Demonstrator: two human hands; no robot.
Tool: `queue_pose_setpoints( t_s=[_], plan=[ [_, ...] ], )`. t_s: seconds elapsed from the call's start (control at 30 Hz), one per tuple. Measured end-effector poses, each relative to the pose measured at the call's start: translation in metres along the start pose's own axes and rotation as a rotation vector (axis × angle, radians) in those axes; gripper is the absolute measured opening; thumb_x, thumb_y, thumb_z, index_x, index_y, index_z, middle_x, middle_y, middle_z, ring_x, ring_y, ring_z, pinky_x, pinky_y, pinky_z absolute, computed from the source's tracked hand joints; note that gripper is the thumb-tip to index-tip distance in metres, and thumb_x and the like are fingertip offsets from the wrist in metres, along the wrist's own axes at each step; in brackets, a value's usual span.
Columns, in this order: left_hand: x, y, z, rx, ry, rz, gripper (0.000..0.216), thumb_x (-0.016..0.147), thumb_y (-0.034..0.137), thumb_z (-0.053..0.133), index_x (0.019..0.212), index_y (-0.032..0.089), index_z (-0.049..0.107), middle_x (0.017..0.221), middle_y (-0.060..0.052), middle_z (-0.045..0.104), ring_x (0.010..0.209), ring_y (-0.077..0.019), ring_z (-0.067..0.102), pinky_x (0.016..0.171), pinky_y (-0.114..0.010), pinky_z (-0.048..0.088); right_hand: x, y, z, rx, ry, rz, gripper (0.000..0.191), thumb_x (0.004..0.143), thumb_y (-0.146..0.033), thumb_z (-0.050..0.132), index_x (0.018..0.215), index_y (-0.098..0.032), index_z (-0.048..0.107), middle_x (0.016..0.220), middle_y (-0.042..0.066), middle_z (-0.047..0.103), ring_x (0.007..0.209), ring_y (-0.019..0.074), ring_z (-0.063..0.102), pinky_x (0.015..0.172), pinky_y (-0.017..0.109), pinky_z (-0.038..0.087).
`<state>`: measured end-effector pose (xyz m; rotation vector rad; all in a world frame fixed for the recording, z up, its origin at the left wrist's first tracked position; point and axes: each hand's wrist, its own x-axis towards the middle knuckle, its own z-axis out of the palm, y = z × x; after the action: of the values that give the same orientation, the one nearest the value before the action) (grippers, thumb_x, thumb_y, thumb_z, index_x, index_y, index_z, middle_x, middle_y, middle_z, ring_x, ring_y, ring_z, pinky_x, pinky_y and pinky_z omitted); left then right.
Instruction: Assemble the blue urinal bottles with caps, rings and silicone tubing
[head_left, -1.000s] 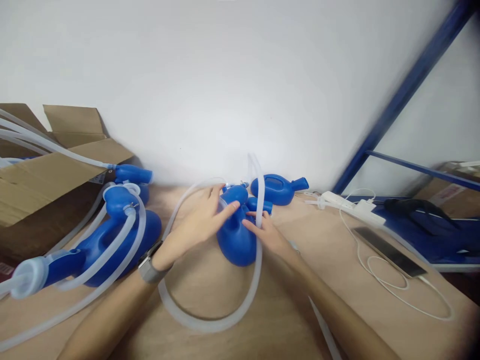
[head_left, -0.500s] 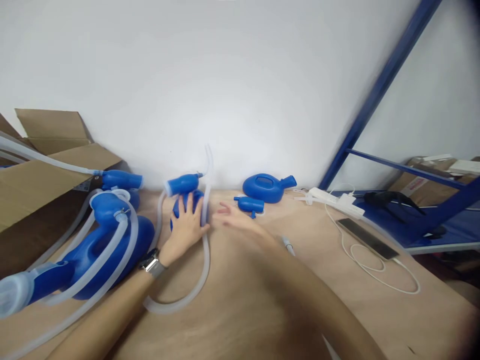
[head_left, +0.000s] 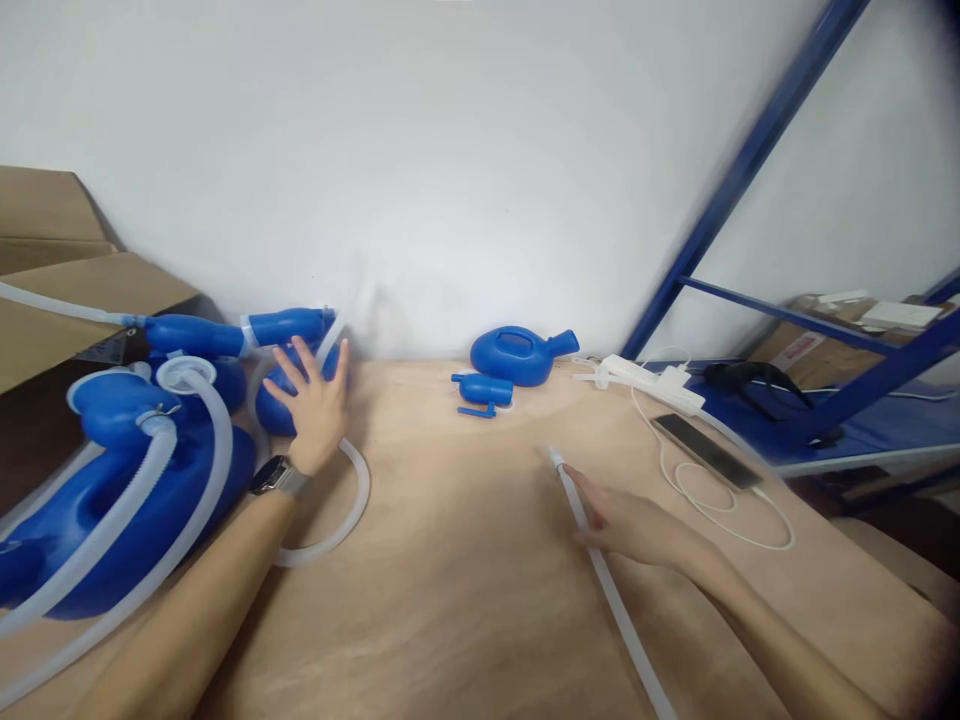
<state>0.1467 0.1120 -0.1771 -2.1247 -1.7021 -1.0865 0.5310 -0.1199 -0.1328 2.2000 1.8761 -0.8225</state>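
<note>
My left hand (head_left: 311, 400) lies with spread fingers against a blue plastic bottle (head_left: 281, 405) that has a clear tube (head_left: 337, 520) looped from it, at the left of the wooden table (head_left: 465, 590). That bottle sits beside a pile of similar blue bottles with tubes (head_left: 142, 480). My right hand (head_left: 630, 520) rests on a straight clear tube (head_left: 600, 570) lying on the table, fingers curled over it. Farther back lie a bare blue bottle (head_left: 521, 355) and a small blue connector (head_left: 480, 390).
A cardboard box (head_left: 67, 290) stands at the far left. At the right are a white power strip (head_left: 652, 380), a phone (head_left: 705, 450) with a white cable, and a blue metal shelf frame (head_left: 757, 150). A white wall runs behind the table.
My left hand pushed the blue bottle with its looped tube leftward to the pile. My right hand left the bottle and came down to the right onto the straight clear tube.
</note>
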Motion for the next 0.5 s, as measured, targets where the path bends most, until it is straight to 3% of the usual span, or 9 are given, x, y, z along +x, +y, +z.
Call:
queue_pose_setpoints(
  t_s=[0.1, 0.2, 0.3, 0.37, 0.43, 0.5],
  plan=[
    [-0.009, 0.009, 0.012, -0.075, 0.068, 0.18, 0.063, 0.104, 0.01, 0.042, 0.163, 0.032, 0.042, 0.181, -0.011, 0.009, 0.165, -0.0421, -0.008, 0.118, -0.09, -0.003, 0.02, 0.006, 0.006, -0.011, 0.139, -0.019, 0.086, 0.097, -0.026, 0.051, 0.174, -0.023, 0.014, 0.132, 0.014, 0.074, 0.118, 0.0335, 0.072, 0.093, 0.039, 0.053],
    [-0.012, 0.018, 0.019, 0.041, -0.094, 0.328, 0.063, 0.098, 0.002, 0.041, 0.157, 0.022, 0.05, 0.178, -0.017, 0.02, 0.167, -0.0411, 0.003, 0.123, -0.087, 0.005, 0.054, 0.003, -0.006, -0.148, 0.305, 0.071, 0.065, 0.104, -0.017, 0.04, 0.168, -0.024, 0.036, 0.134, 0.017, 0.071, 0.118, 0.0326, 0.072, 0.092, 0.039, 0.052],
    [-0.009, 0.031, 0.022, 0.179, -0.298, 0.417, 0.052, 0.093, -0.002, 0.044, 0.137, 0.011, 0.067, 0.158, -0.027, 0.054, 0.163, -0.0422, 0.027, 0.128, -0.076, 0.014, 0.094, -0.002, -0.02, -0.203, 0.384, 0.15, 0.049, 0.106, -0.014, 0.042, 0.152, -0.019, 0.056, 0.13, 0.02, 0.068, 0.109, 0.0302, 0.073, 0.09, 0.041, 0.054],
    [-0.004, 0.039, 0.026, 0.223, -0.415, 0.464, 0.042, 0.092, -0.003, 0.045, 0.118, 0.01, 0.076, 0.128, -0.025, 0.075, 0.147, -0.04, 0.054, 0.131, -0.067, 0.02, 0.119, -0.005, -0.023, -0.226, 0.443, 0.2, 0.035, 0.107, -0.024, 0.055, 0.141, -0.017, 0.063, 0.131, 0.016, 0.067, 0.109, 0.0272, 0.071, 0.093, 0.043, 0.057],
    [0.002, 0.047, 0.033, 0.245, -0.496, 0.488, 0.038, 0.091, -0.003, 0.047, 0.103, 0.013, 0.079, 0.104, -0.019, 0.08, 0.121, -0.0344, 0.072, 0.131, -0.059, 0.024, 0.14, -0.008, -0.018, -0.243, 0.519, 0.235, 0.036, 0.104, -0.036, 0.066, 0.134, -0.017, 0.065, 0.134, 0.012, 0.066, 0.114, 0.0258, 0.068, 0.097, 0.046, 0.059],
    [0.007, 0.055, 0.042, 0.249, -0.52, 0.471, 0.035, 0.09, -0.003, 0.048, 0.097, 0.014, 0.078, 0.094, -0.016, 0.08, 0.102, -0.0312, 0.078, 0.13, -0.059, 0.026, 0.156, -0.012, -0.01, -0.25, 0.605, 0.239, 0.033, 0.105, -0.031, 0.064, 0.134, -0.014, 0.065, 0.137, 0.017, 0.065, 0.122, 0.0303, 0.065, 0.098, 0.048, 0.059]
  ],
)
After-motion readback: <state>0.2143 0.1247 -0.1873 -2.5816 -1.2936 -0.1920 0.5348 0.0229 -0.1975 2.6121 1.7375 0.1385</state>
